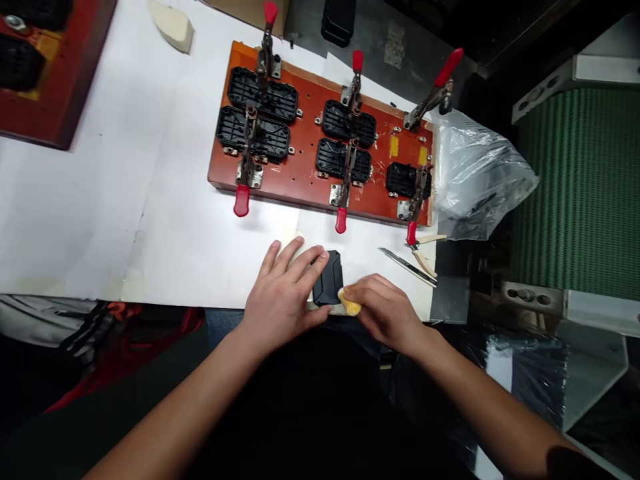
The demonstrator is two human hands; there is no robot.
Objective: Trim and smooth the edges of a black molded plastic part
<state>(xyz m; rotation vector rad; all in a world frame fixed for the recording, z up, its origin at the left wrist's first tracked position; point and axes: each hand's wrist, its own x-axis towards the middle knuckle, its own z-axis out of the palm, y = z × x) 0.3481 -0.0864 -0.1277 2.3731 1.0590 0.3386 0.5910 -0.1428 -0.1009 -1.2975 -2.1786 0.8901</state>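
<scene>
A black plastic cover [330,280] lies flat on the white table sheet near the front edge. Over its left side rests my left hand [285,293], fingers stretched out and spread, with the fingertips and thumb against the cover. My right hand [385,307] is closed around a small yellowish piece with a pale tip [351,305]; its exact kind is unclear. That tip is at the cover's lower right corner. To the right of my right hand lie a slim craft knife [407,267] and cutters with cream handles [425,257].
A reddish-brown fixture board [300,180] with red-handled toggle clamps [241,200] holds several black plastic parts [263,93]. Another such board [75,87] is at upper left, near a cream block [173,27]. Right of the fixture lies a clear plastic bag [480,173], beside a green ribbed surface [580,193].
</scene>
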